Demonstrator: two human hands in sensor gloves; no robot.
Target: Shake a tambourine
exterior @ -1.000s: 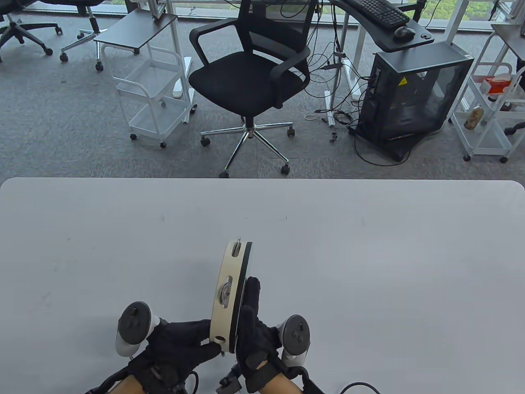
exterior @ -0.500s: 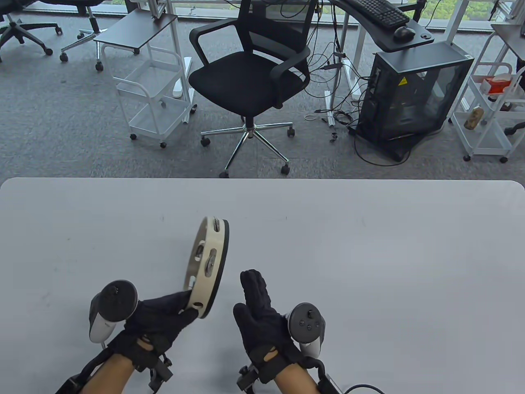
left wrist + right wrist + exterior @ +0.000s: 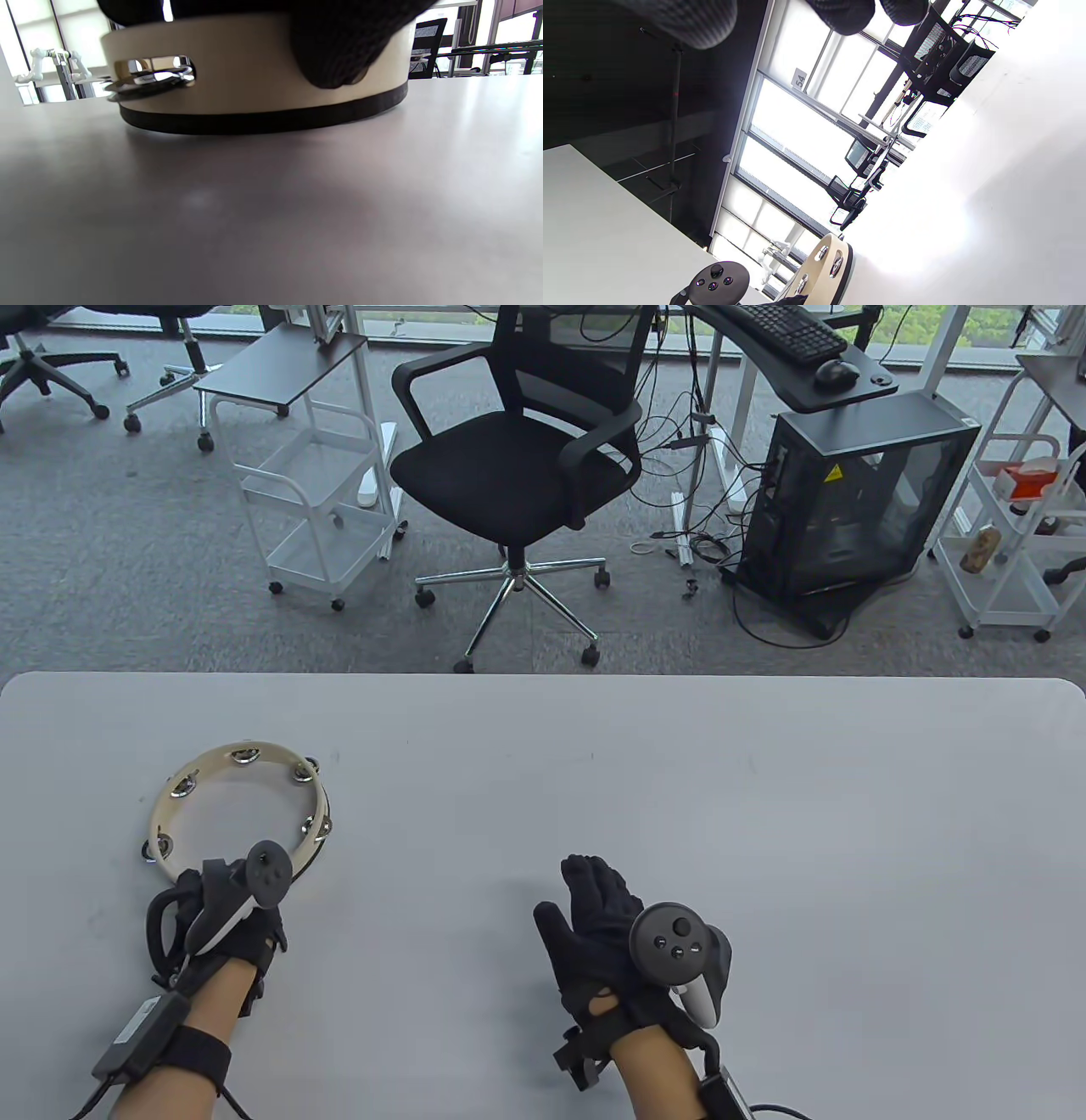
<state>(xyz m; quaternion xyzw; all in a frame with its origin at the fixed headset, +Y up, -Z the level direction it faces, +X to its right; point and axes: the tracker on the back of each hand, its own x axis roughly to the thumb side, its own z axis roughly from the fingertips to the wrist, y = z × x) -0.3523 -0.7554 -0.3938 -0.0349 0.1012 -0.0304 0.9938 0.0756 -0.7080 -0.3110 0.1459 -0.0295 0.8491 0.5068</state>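
The cream tambourine (image 3: pixel 204 757) with metal jingles lies flat on the left part of the grey table (image 3: pixel 764 814). My left hand (image 3: pixel 199 878) grips its near rim. The left wrist view shows the rim (image 3: pixel 237 80) close up, its black band down on the table, with a gloved finger (image 3: pixel 339 42) over the rim. My right hand (image 3: pixel 568 899) is open and empty, standing on its edge at the table's middle front, well to the right of the tambourine. The right wrist view shows the tambourine (image 3: pixel 823 267) far off, and my fingertips (image 3: pixel 844 12) at the top edge.
Beyond the table's far edge stand a black office chair (image 3: pixel 517 466), a white cart (image 3: pixel 314 500) and a computer tower (image 3: pixel 857 500). Only the tambourine and my hands are on the table.
My left hand carried the tambourine from upright at the centre out to the left and laid it flat. My right hand left the drumhead and moved right, staying open.
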